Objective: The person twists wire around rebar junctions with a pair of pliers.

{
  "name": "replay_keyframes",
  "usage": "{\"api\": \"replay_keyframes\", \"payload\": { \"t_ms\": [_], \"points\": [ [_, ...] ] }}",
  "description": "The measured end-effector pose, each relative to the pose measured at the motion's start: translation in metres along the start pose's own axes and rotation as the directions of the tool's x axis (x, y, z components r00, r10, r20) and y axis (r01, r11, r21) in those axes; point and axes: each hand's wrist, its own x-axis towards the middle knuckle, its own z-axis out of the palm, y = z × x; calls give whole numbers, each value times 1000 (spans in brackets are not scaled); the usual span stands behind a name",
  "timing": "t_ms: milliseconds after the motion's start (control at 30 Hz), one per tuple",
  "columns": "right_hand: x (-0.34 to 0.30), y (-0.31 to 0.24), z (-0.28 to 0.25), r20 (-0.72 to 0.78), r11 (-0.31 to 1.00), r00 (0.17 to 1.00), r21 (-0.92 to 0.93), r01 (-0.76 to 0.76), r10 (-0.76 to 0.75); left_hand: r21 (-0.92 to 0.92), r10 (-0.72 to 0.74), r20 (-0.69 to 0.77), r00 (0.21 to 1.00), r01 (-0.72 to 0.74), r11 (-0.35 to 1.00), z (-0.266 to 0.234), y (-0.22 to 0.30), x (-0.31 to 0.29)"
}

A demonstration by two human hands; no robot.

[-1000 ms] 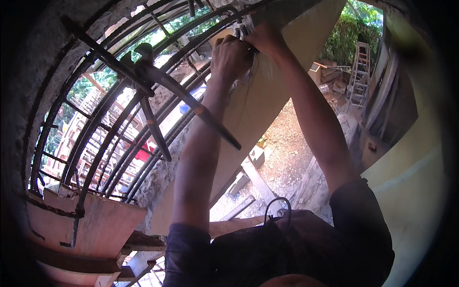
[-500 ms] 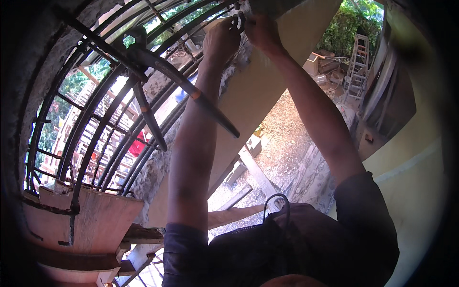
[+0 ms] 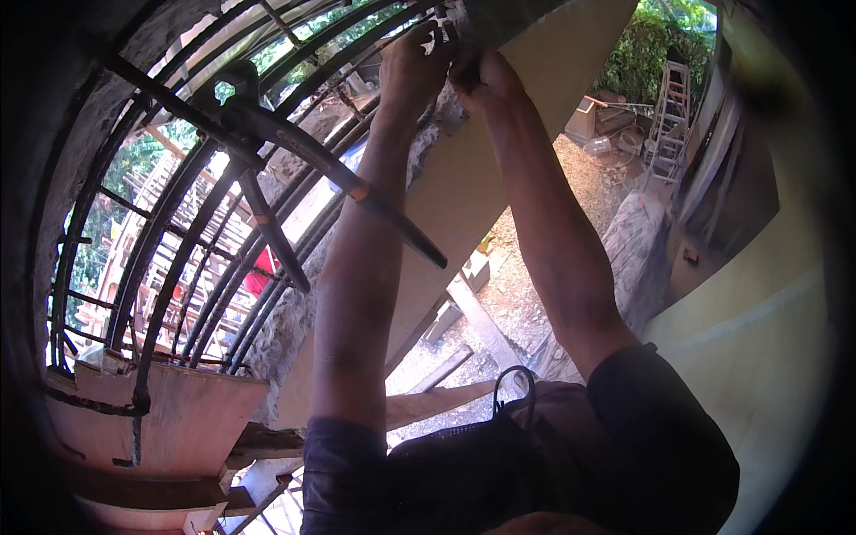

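While the dark steel pincers [image 3: 267,152] hang on the curved rebar cage [image 3: 169,267], both hands have risen, left hand [image 3: 415,62] and right hand [image 3: 477,76] clenched around thin tie wire [image 3: 441,27].

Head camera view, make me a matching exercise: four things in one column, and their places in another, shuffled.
Things:
1. hands
2. pincers
3. ladder
4. dark bag

Places:
A. hanging on the rebar cage
B. far on the ground, upper right
C. raised together at the top
D. low, between the forearms

Pairs: 1-C, 2-A, 3-B, 4-D
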Motion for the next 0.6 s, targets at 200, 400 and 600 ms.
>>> {"api": "replay_keyframes", "payload": {
  "t_ms": [200,400,600],
  "points": [
    [-48,-5,7,276,327,889,-856,400,-366,154,69,68,995,-79,985,2,-12,4],
    [-43,-24,12,704,-654,640,-645,395,-307,203,52,103,993,-72,977,0,-7,6],
    [-39,-12,14,406,-30,782,-895,446,-473,202,-5,143,990,-24,979,-1,-11,2]
  ]
}}
